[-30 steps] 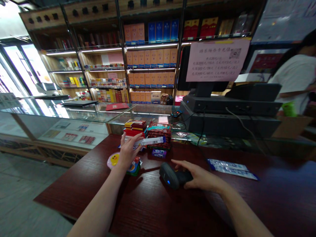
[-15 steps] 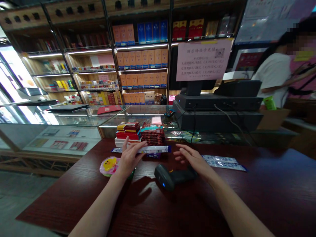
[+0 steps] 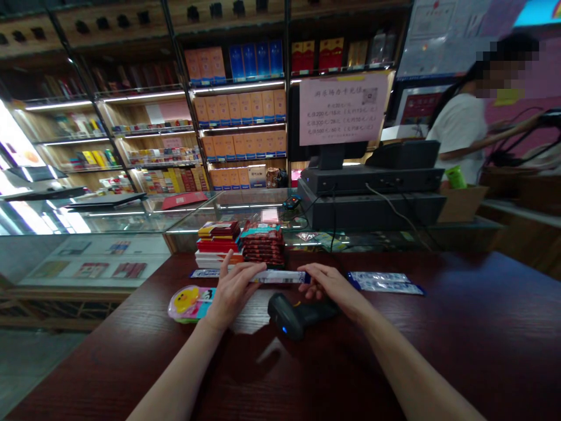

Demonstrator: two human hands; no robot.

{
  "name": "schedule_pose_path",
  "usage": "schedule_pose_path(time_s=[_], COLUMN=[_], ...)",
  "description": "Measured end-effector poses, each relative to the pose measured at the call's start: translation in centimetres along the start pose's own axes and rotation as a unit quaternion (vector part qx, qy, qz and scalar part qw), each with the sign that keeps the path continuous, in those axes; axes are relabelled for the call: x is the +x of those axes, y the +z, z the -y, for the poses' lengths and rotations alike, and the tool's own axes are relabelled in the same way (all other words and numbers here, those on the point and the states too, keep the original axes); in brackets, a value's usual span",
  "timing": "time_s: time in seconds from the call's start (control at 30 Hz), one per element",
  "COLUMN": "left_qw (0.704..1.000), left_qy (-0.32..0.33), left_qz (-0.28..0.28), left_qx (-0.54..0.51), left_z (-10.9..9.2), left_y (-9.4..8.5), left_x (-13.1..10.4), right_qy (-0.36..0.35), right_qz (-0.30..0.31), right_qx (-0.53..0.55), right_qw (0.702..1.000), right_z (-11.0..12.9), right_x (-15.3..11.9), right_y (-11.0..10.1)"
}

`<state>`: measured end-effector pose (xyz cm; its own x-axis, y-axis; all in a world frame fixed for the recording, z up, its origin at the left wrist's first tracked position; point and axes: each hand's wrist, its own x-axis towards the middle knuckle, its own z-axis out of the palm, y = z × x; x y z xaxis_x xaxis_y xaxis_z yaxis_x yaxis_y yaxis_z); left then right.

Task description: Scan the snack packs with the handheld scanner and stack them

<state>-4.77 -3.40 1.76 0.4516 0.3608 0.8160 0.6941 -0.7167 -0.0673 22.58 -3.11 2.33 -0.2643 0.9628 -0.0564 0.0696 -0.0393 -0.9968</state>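
A long, thin white-and-blue packet (image 3: 280, 276) spans the gap between my hands. My left hand (image 3: 235, 292) has its fingers over the packet's left part, with one finger raised. My right hand (image 3: 329, 287) pinches the blue right end, its fingers curled. Below them on the table lies a black handheld barcode scanner (image 3: 286, 317) with a blue light; its handle runs under my right hand. Left of my left hand is a colourful case with a yellow duck (image 3: 186, 301), partly covered. Similar thin packets (image 3: 388, 282) lie to the right, and another packet (image 3: 204, 273) shows at the left.
Behind the packets stand a stack of red and white boxes (image 3: 218, 244) and a pile of brown packs (image 3: 263, 244). A glass counter (image 3: 236, 202), a register (image 3: 372, 202) and a monitor with a paper sign (image 3: 342, 111) lie beyond. Another person (image 3: 460, 126) stands at the right.
My right hand has moved left and taken the packet's right end. The packet sits lower and more level with the table. The view has shifted somewhat to the right.
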Motion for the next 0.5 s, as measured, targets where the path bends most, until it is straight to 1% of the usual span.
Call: schedule_pose_path(time_s=[0.13,0.37,0.5], left_qw=[1.000,1.000,0.999], left_qy=[0.002,0.010,-0.005], left_qz=[0.012,0.026,0.030], left_qx=[0.002,0.009,0.015], left_z=[-0.18,-0.30,0.04], left_y=[-0.04,-0.17,-0.56], left_x=[-0.13,0.15,0.55], right_qy=[0.007,0.049,0.030], right_qz=[0.012,0.014,-0.006], right_qx=[0.029,0.099,0.095], right_qw=[0.999,0.994,0.995], right_z=[-0.06,0.13,0.27], right_x=[-0.09,-0.29,-0.35], right_y=[0.13,0.32,0.18])
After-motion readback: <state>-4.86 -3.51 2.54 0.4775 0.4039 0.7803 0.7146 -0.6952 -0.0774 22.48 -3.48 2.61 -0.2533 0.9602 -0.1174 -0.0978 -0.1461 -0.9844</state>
